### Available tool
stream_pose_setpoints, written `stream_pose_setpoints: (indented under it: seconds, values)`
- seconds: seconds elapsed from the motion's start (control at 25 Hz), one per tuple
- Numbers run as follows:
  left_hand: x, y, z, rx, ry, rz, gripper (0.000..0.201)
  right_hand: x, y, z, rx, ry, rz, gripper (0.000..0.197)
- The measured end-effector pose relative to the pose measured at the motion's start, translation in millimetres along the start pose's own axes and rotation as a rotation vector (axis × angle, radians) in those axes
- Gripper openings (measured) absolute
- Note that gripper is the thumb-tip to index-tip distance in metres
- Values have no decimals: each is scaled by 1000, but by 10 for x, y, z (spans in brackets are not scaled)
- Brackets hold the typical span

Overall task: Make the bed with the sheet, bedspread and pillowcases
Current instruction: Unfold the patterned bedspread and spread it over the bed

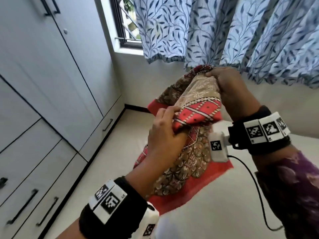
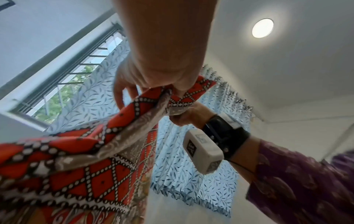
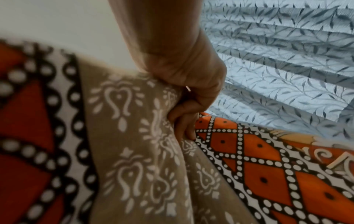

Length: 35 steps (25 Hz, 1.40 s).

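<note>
**Above the bed: patterned cloth held up by both hands**

Between the hands, a red patterned cloth [image 1: 188,107] is gripped: right hand [image 1: 229,88] bunched round its top edge, left hand [image 1: 165,133] pinching a lower fold. Its tail is draped toward the white mattress [image 1: 215,204]. Risk judged: a slipped pinch would re-tangle the folds. Only coded wrist markers [image 1: 264,130] are seen; no readable writing.

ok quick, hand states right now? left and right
Left hand: closed, gripping a lower fold of the patterned red cloth.
Right hand: closed, gripping the bunched top of the same cloth, held higher.
</note>
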State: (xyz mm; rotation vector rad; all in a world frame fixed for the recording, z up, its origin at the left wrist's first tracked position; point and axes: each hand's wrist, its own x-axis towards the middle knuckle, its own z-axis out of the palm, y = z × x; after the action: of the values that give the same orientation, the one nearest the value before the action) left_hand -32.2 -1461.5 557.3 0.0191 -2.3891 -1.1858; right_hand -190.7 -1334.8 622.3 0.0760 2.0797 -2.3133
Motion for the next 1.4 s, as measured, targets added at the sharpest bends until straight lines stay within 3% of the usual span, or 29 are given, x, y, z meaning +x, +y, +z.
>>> stream_pose_setpoints:
  seconds: [0.16, 0.24, 0.32, 0.4, 0.52, 0.64, 0.68, 0.8, 0.88, 0.96, 1.04, 1.08, 1.12, 1.2, 1.32, 1.4]
  values:
    - [717, -329, -29, -426, -33, -182, 27, 320, 68, 176, 132, 79, -14, 26]
    - [1159, -403, 29, -620, -137, -303, 19, 492, 145, 201, 173, 138, -16, 25]
    - [1614, -389, 165, -677, -279, -302, 17, 723, 183, 177, 220, 241, -1, 17]
    - [1961, -375, 327, -669, -357, -224, 18, 919, 187, 119, 329, 364, 17, 9]
    - [2370, -438, 654, -650, -339, -17, 15, 1237, 106, 15, 489, 523, 71, 48]
    - [2591, -540, 837, -706, -221, 143, 20, 1432, 18, -83, 520, 685, 73, 29]
    - [2687, -539, 867, -733, -215, 178, 19, 1484, 14, -130, 535, 721, 64, 33]
    - [3196, -428, 1068, -816, -340, 281, 22, 1629, 9, -368, 591, 765, -14, 83]
    - [3572, -281, 1225, -853, -405, 319, 19, 1701, 56, -579, 597, 835, -160, 71]
    - [3918, -159, 1387, -868, -451, 337, 16, 1738, 211, -757, 447, 918, -356, 49]
    - [4166, -109, 1571, -862, -484, 373, 13, 1786, 508, -1028, -21, 834, -502, 58]
    - [4270, -98, 1669, -849, -515, 386, 13, 1837, 696, -1223, -308, 753, -479, 69]
    - [4395, -113, 1804, -834, -559, 398, 14, 1892, 850, -1409, -545, 662, -409, 76]
    - [4647, -171, 2054, -808, -625, 432, 14, 2059, 940, -1718, -753, 539, -291, 76]
    - [4923, -283, 2279, -757, -716, 429, 14, 2316, 905, -1992, -860, 510, -30, 36]
    - [5123, -383, 2340, -805, -740, 368, 15, 2454, 787, -2002, -711, 425, 162, 26]
